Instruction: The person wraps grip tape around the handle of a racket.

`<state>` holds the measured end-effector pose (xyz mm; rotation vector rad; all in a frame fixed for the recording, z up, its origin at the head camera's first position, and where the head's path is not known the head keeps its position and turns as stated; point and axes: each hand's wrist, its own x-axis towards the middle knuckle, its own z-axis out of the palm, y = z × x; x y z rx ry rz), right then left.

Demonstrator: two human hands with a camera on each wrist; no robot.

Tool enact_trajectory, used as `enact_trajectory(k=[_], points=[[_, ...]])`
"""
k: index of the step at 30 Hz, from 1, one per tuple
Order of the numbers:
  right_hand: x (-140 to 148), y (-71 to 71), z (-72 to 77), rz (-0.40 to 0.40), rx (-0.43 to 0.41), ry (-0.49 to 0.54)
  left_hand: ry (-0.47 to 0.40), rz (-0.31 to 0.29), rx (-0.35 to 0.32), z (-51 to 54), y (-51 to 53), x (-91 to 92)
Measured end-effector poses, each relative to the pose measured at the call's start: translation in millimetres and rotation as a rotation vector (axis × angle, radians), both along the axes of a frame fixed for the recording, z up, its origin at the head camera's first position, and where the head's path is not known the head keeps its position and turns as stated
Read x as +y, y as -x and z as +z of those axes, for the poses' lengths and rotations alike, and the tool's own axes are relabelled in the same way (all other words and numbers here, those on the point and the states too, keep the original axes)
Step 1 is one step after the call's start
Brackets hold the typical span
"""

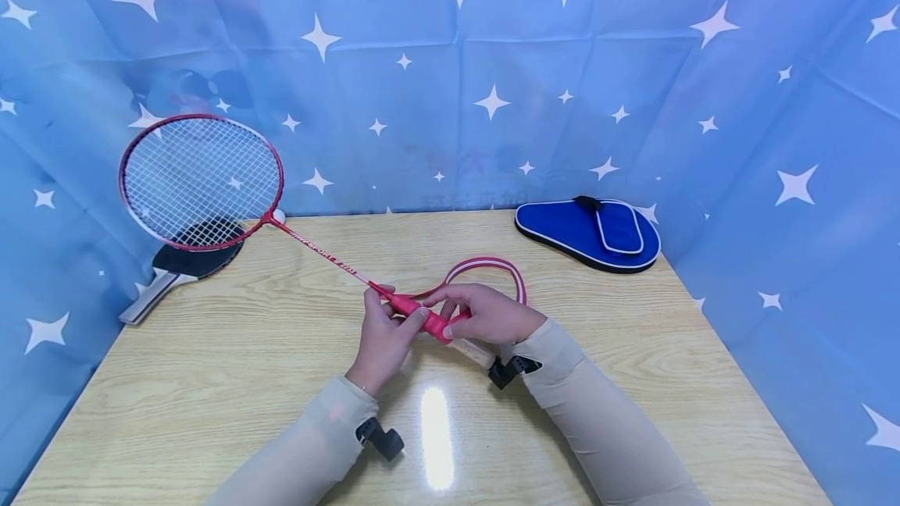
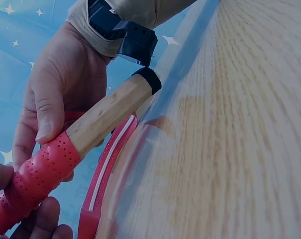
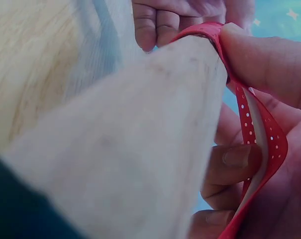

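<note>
A badminton racket [image 1: 319, 251] with a red frame slants across the table, its strung head at the upper left. Red perforated grip tape [image 2: 41, 172] wraps the upper part of its handle; the lower part is bare wood [image 2: 110, 113] ending in a black cap [image 2: 150, 80]. My left hand [image 1: 385, 340] holds the wrapped section between thumb and fingers. Where the wrap meets the bare wood, my right hand [image 1: 488, 315] pinches the tape, with the thumb pressing on its edge in the right wrist view. A loose length of tape [image 1: 520, 281] loops behind the right hand.
A table tennis paddle [image 1: 200, 260] with black rubber lies at the left, partly behind the racket head, near a white ball [image 1: 279, 215]. A blue paddle case [image 1: 573, 229] rests at the back right of the wooden table [image 1: 211, 397]. Star-patterned curtains surround it.
</note>
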<state>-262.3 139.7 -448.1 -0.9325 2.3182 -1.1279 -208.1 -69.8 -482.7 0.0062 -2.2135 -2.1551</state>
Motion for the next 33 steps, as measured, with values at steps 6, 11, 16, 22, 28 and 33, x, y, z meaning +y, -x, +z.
enact_trajectory(k=[6,11,16,22,28,33], points=[[0.4,0.4,-0.3,-0.004,0.002,-0.009,0.000,-0.001,0.002,0.1,0.7,0.4],[0.0,0.5,-0.1,0.002,-0.022,-0.005,-0.004,0.004,0.008,0.2,0.8,0.9],[-0.8,0.2,-0.1,0.009,-0.033,0.001,-0.009,0.006,0.009,-0.3,1.3,0.7],[-1.2,0.5,-1.1,-0.005,-0.034,-0.005,0.005,0.006,0.005,1.5,0.0,0.3],[-0.9,1.2,-3.7,-0.010,-0.039,0.002,-0.005,0.013,0.007,1.0,-0.3,1.0],[-0.9,1.3,-4.2,-0.002,-0.009,-0.001,-0.013,0.018,0.008,1.2,-0.1,1.0]])
